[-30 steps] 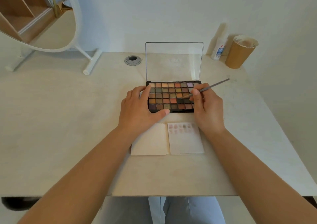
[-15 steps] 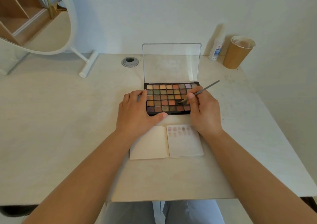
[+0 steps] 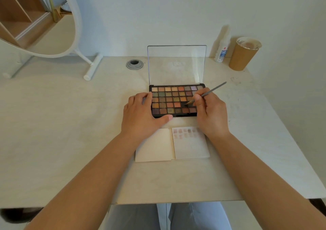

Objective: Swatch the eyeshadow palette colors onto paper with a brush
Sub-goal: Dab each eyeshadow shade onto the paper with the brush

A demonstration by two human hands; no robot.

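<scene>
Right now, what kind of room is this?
Probably a makeup desk in a bedroom: a round mirror stands at the back, an eyeshadow palette lies open, and a small bottle sits by the wall.

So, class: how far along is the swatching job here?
Done: two rows of faint swatches top the right paper. In hand: the right hand dips the brush into a dark pan while the left hand steadies the palette. Left: most of the sheet remains blank.

Bare desk [image 3: 61, 124] lies open leftward — upright lid [image 3: 177, 64], bottle [image 3: 222, 48] and cup [image 3: 244, 55] block behind.
</scene>
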